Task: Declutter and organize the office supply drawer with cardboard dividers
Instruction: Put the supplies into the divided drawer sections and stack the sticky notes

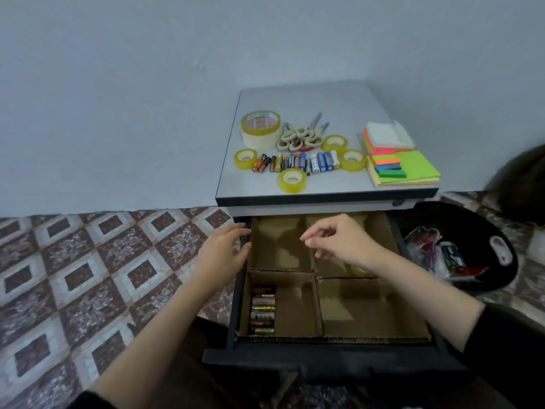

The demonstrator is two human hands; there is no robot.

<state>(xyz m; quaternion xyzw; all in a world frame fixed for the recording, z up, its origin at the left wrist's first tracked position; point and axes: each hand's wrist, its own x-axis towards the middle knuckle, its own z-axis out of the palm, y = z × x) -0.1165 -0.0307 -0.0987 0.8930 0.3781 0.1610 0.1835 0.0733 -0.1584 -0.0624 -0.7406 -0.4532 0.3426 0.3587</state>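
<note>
In the head view, the dark open drawer is pulled out toward the person and lined with brown cardboard dividers that cut it into four compartments. The near-left one holds a stack of stored batteries lying crosswise, long axes left to right. The left hand rests on the drawer's left rim, its grip apart, fingers fairly straight and holding nothing. The right hand hovers over the two far compartments, its grip loose, thumb and forefinger close but with nothing visible between them. Under it, in the far-right compartment, a yellow shape shows, too hidden to name. What is left to sort lies beyond and above both hands on the grey table: a row of loose mixed-colour batteries, small yellow tape rolls, a large pale tape roll, cream-handled scissors and bright stacked sticky notes. The loose batteries point roughly away from the person, so they probably need a quarter turn to match the stored ones. The right hand is free and sits almost straight below that row, so it seems the likelier one to reach forward, while the left steadies the drawer.
</note>
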